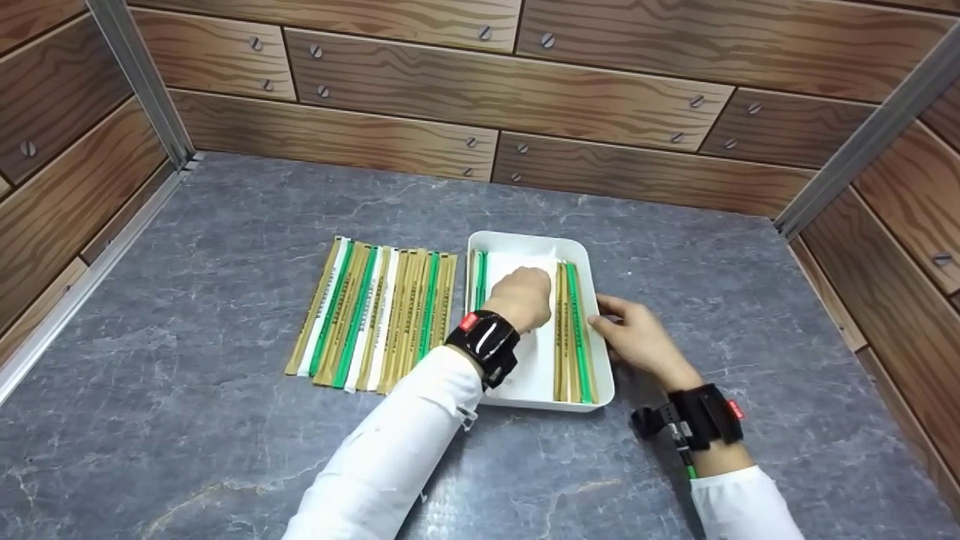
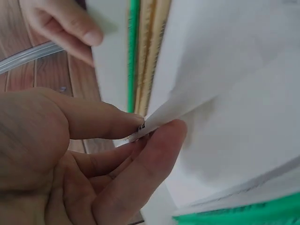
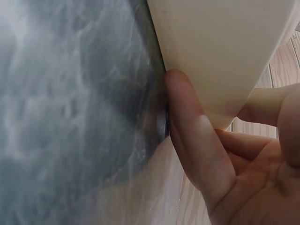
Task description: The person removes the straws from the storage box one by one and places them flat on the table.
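Over the middle of a white rectangular tray [image 1: 529, 379], my left hand [image 1: 523, 296] pinches a slim white packet [image 2: 164, 112] between thumb and finger. Printing shows on the packet close to the thumb; in the head view the hand hides it. Gold and green slim packets [image 1: 567, 337] lie lengthwise along the tray's right side. A green packet [image 1: 481, 281] lies along its left side, partly covered by my left arm. My right hand [image 1: 641, 337] touches the tray's outer right wall with its thumb and fingers, none of them curled round it.
Left of the tray, a row of slim gold, green and white packets [image 1: 367, 322] lies side by side on the grey marbled table [image 1: 187, 300]. Wood-patterned panels [image 1: 420, 90] enclose the back and sides, with metal posts [image 1: 146, 82] at the corners.
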`<state>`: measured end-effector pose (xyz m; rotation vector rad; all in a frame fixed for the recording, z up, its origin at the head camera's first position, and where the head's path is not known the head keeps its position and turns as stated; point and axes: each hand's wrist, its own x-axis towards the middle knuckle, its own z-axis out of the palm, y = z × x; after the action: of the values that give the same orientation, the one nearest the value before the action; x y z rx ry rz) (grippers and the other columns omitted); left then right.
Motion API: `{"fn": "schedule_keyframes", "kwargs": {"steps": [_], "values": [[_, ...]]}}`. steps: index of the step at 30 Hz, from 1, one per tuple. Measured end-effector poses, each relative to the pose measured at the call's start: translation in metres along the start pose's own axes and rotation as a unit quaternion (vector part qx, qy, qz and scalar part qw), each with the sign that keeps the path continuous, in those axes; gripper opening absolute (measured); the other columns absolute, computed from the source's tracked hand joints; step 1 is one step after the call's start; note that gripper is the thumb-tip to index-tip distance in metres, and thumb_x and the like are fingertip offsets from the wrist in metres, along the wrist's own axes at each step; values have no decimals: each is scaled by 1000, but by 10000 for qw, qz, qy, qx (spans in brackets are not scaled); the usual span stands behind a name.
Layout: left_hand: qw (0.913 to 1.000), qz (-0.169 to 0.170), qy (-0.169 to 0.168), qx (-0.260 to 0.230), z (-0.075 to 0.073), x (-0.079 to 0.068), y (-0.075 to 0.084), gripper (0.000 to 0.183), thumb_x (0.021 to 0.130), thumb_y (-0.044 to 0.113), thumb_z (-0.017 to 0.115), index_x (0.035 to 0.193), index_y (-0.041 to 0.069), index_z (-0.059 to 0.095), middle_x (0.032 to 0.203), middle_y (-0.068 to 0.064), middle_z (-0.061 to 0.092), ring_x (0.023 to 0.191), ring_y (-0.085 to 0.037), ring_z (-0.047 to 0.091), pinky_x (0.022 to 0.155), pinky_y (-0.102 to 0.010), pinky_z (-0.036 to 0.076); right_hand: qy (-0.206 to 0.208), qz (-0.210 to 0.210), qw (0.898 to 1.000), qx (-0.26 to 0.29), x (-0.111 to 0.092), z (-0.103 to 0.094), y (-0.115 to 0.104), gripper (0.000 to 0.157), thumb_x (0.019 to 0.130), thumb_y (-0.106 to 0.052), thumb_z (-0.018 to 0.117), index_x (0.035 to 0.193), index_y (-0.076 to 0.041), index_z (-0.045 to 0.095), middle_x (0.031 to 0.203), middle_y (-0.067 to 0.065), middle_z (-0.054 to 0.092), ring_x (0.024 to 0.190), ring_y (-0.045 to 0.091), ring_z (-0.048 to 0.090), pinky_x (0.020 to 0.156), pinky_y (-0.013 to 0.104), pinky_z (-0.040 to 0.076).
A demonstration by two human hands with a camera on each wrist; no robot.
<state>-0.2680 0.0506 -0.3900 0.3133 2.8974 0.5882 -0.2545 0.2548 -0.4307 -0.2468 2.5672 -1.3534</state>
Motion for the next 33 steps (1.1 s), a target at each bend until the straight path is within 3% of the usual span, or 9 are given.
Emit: {"fn": "schedule_keyframes", "kwargs": {"steps": [7,12,17,21,26,33], "values": [[9972,-38,207,-720,-36,-15,-7,23,92,1,67,115,1,65,105,-12,70,86,-25,69,74,-36,61,14,86,10000,-16,-3,-2,-2,57,106,-14,56,155,6,39,141,31,57,96,24,71,70,33,64],[9889,-294,294,-1423,-62,-30,-28,40,98,-4,59,137,2,55,112,-13,65,85,-24,66,66,-29,60,-32,100,9999,-7,-4,-3,-3,57,106,-16,55,156,6,37,143,31,56,95,24,72,69,33,64],[9818,-564,502,-1740,-82,-45,-70,38,101,1,58,139,4,54,115,-14,64,86,-26,66,66,-31,61,-26,135,9998,-118,-3,-2,-1,57,107,-17,55,156,6,37,144,30,55,96,25,71,69,33,64],[9756,-688,781,-1934,-91,-59,-115,39,98,-1,58,137,2,55,117,-16,65,88,-29,66,69,-35,61,-30,196,9997,-133,-1,0,1,58,107,-17,54,156,6,37,144,29,55,97,25,71,71,33,64],[9713,-772,1200,-1901,-94,-75,-166,38,98,2,54,136,-4,56,118,-22,66,89,-32,65,72,-40,59,-52,227,9997,10,0,0,1,58,107,-17,54,157,6,36,143,30,55,97,25,71,73,35,64],[9663,-909,1534,-1856,-90,-92,-218,38,97,3,51,131,-11,58,116,-31,66,94,-39,64,81,-50,57,-42,180,9998,-28,1,0,1,57,107,-16,54,156,6,37,142,30,56,96,24,71,71,35,64]]}}
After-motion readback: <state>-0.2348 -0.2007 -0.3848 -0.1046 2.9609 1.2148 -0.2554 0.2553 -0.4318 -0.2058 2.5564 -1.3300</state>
